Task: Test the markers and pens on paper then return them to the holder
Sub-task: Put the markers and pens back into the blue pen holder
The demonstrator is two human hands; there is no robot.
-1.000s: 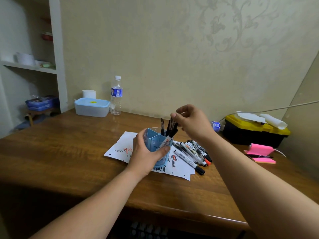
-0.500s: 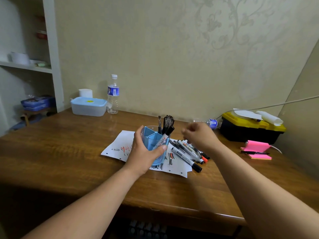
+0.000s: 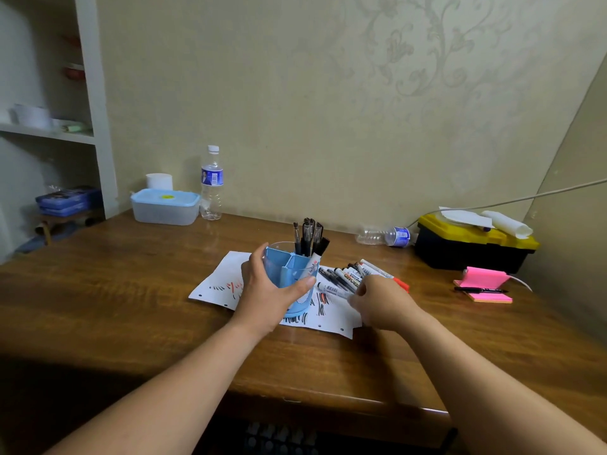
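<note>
My left hand (image 3: 267, 290) grips the blue divided holder (image 3: 289, 274), which stands on the scribbled white paper (image 3: 223, 284). Several black pens and one white marker (image 3: 310, 238) stand in the holder's right compartment. A pile of loose markers and pens (image 3: 354, 274) lies on the paper just right of the holder. My right hand (image 3: 382, 302) is down at the near side of the pile. Its thumb and fingers close on the end of a white marker (image 3: 330, 289) that lies flat; the hand is blurred.
A black-and-yellow toolbox (image 3: 473, 247) and pink sticky notes with a pen (image 3: 483, 287) sit at the right. An empty bottle (image 3: 384, 236) lies behind the pile. A lidded blue box (image 3: 166, 205) and upright bottle (image 3: 212, 183) stand at the back left.
My right hand has let go of the pens in the holder, moved right and come down onto the loose pile. My left hand has stayed on the holder.
</note>
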